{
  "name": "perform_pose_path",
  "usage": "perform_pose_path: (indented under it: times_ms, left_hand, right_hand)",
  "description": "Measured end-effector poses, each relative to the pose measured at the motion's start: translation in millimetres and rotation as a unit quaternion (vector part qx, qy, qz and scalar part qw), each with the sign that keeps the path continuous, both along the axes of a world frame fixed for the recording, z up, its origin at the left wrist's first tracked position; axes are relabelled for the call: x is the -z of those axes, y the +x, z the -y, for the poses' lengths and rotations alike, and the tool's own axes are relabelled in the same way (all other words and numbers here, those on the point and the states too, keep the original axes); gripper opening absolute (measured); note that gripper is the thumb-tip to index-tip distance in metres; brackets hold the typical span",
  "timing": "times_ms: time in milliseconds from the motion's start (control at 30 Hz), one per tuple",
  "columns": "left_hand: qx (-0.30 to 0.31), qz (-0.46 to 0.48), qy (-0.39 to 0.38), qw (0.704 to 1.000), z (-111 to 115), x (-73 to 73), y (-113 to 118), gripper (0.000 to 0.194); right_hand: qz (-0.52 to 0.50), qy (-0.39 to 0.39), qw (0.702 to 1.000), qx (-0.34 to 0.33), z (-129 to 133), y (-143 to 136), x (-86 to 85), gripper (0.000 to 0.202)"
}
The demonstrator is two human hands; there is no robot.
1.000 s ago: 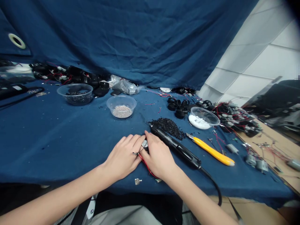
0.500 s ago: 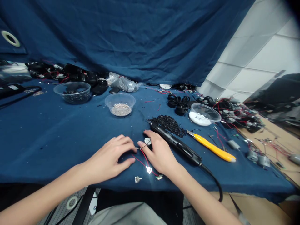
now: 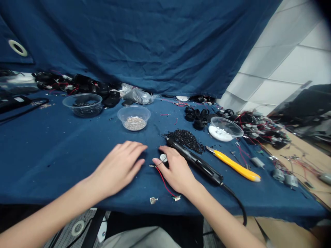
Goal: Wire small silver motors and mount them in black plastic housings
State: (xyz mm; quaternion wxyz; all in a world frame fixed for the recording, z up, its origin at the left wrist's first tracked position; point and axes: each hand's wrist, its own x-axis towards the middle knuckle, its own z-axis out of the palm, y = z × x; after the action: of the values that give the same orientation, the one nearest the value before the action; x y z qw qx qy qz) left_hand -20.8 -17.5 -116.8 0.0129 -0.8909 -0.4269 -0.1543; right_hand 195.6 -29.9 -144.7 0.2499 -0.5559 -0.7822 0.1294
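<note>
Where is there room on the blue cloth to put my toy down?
The biggest bare patch of blue cloth lies left of the left hand, in front of the two clear bowls. Right of the right hand it is crowded: black tool, yellow knife, pile of black bits, wired motors.

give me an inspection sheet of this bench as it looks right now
surface: table under blue cloth, strewn with small bits.
job's things: small round silver motor with thin red wire at the right hand's fingertips.
clutter: black soldering iron, yellow utility knife, pile of black pellets, three clear plastic bowls, black rings, loose motors.
hands: left hand flat, open on the cloth; right hand pinching the motor.
cables: black cord runs off the front edge.
surroundings: blue draped backdrop, white tiled wall.
</note>
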Motion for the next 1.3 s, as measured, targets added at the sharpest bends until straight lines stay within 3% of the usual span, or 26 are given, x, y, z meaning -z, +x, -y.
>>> perform_pose_path:
  times_ms: [133, 233, 567, 967, 1300]
  left_hand:
    - [0.044, -0.016, 0.017, 0.999, 15.7, 16.2, 38.6, 0.051]
    - [0.044, -0.019, 0.03, 0.998, 15.3, 23.5, 51.0, 0.057]
    - [0.024, -0.044, 0.089, 0.995, 17.0, 22.2, 51.4, 0.051]
    - [0.014, -0.067, 0.107, 0.992, 10.8, 20.3, 59.1, 0.018]
    - [-0.009, -0.07, 0.105, 0.992, 7.0, 23.8, 60.4, 0.022]
  right_hand:
    - [0.035, 0.009, 0.999, -0.001, 3.5, -2.2, -6.1, 0.04]
    - [0.062, 0.012, 0.998, 0.006, 6.9, -3.7, -10.6, 0.035]
    - [0.108, 0.009, 0.992, 0.06, 9.8, -9.3, -13.3, 0.051]
    - [0.158, 0.015, 0.986, 0.056, 13.9, -14.9, -13.2, 0.059]
    - [0.178, 0.004, 0.981, 0.07, 6.5, -16.1, -17.1, 0.053]
